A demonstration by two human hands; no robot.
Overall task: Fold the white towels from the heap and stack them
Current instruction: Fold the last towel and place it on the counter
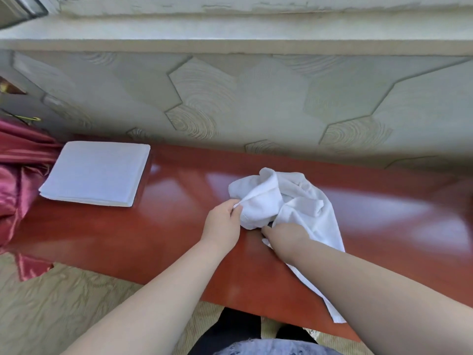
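left, curtain [18, 175] just beside stack [94, 172] on table [174, 216]: likely to snag or nudge a fresh fold laid there. mid-table, left hand [223, 225] pinching an edge of crumpled towel [289, 198]; right hand [285, 237] at its near side, grip hidden, cannot tell. right of that, tail [331, 310] trailing over table edge: may drag the lot floorward if pinch slips

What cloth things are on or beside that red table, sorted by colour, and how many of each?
White: 2 (the folded stack and the crumpled towel)
Dark red: 1 (the satin cloth at the table's left end)
Total: 3
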